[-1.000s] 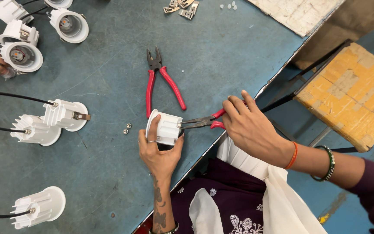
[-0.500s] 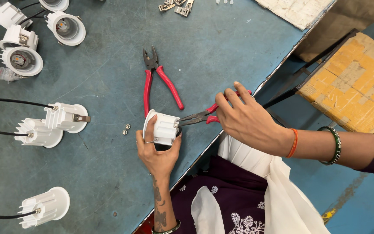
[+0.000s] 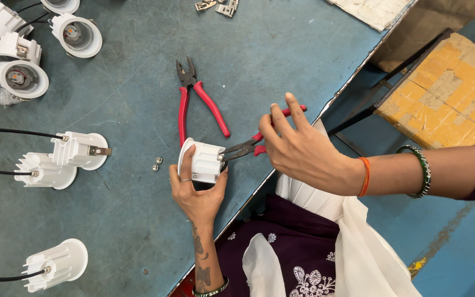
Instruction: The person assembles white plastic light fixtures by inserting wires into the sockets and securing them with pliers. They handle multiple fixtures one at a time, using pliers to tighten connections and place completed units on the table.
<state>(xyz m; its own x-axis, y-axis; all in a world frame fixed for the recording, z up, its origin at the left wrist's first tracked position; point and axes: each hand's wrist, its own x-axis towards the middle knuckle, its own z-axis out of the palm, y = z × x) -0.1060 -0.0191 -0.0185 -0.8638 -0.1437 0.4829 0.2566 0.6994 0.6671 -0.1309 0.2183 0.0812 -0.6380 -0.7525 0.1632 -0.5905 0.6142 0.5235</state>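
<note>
My left hand [image 3: 196,192] grips a white finned lamp housing [image 3: 202,161] on the blue-grey table [image 3: 281,66], near its front edge. My right hand [image 3: 300,148] holds small red-handled pliers [image 3: 248,146] whose dark jaws touch the right side of that housing. A second, larger pair of red-handled pliers [image 3: 193,102] lies open on the table just beyond the housing. Two small metal screws [image 3: 156,163] lie left of my left hand.
Several white lamp housings with black cables lie at the left [image 3: 64,159] and lower left [image 3: 56,264]. More round lamps [image 3: 20,74] sit at the top left. Metal clips [image 3: 215,6] lie at the top. A yellow cardboard box [image 3: 446,93] sits off the table, right.
The small pliers' handles have swung up and my right hand has lifted slightly. The other person's hand seen at the far left a second ago is out of view.
</note>
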